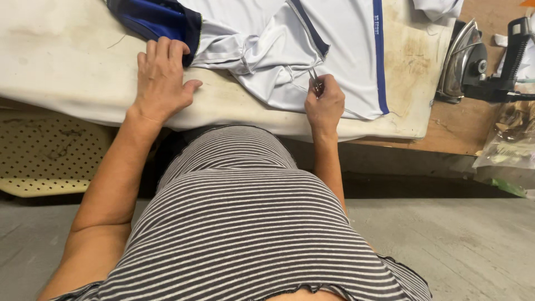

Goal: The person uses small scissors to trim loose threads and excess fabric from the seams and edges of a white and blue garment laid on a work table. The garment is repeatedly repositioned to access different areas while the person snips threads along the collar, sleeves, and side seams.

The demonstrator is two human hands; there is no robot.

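Note:
A white sports shirt [345,50] with blue stripes and a dark blue part [153,19] lies spread on a padded white ironing table [67,61]. My left hand [161,78] rests flat on the table, fingers apart, fingertips touching the shirt's dark blue edge. My right hand [325,103] is closed around small metal thread snips [315,81], whose tips point at the shirt's white fabric near a seam.
A metal iron [462,58] stands tilted at the table's right end on a stained patch. Beside it are a black stand [515,50] and clear plastic bags [510,147] on a wooden board. A perforated cream panel [44,153] sits below left.

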